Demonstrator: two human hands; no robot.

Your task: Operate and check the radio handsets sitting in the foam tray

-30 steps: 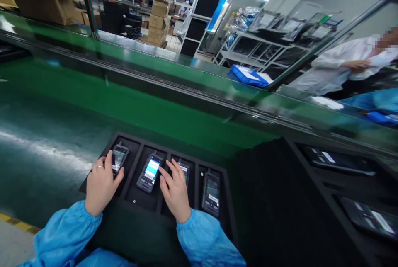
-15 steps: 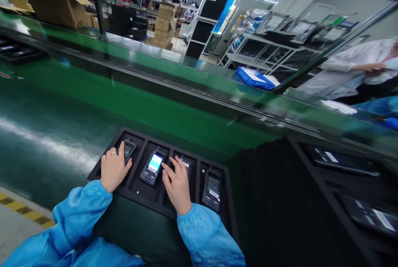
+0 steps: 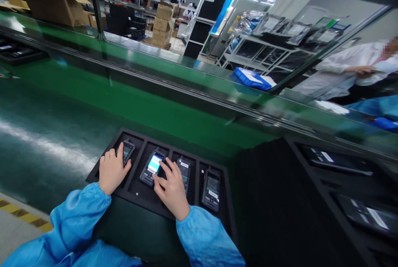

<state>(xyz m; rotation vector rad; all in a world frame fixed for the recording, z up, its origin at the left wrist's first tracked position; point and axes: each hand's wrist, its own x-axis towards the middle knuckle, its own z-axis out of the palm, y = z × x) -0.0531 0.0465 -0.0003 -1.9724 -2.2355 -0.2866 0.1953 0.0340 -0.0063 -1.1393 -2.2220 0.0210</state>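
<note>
Several handheld devices with short antennas lie face up in the compartments of a black foam tray (image 3: 230,200). My left hand (image 3: 112,171) rests over the leftmost device (image 3: 128,150), fingers spread, the index finger touching it near its screen. Over the second device (image 3: 154,163), whose screen is lit blue and white, my right hand (image 3: 171,188) is open. Its index fingertip is at the lit screen and its thumb near the keys below. The third device (image 3: 184,168) is partly hidden behind my right hand. A dark-screened fourth device (image 3: 212,187) lies at the right.
More black trays stand stacked at my right, the top one holding devices (image 3: 337,160). A glossy green bench (image 3: 46,105) runs under the tray, with a metal-edged ledge (image 3: 186,88) behind. Beyond are a cardboard box (image 3: 51,3), a blue bin (image 3: 251,78) and a person in white (image 3: 338,70).
My right hand has moved left from over the third device onto the second one, uncovering more of the third. My left hand has stayed on the leftmost device.
</note>
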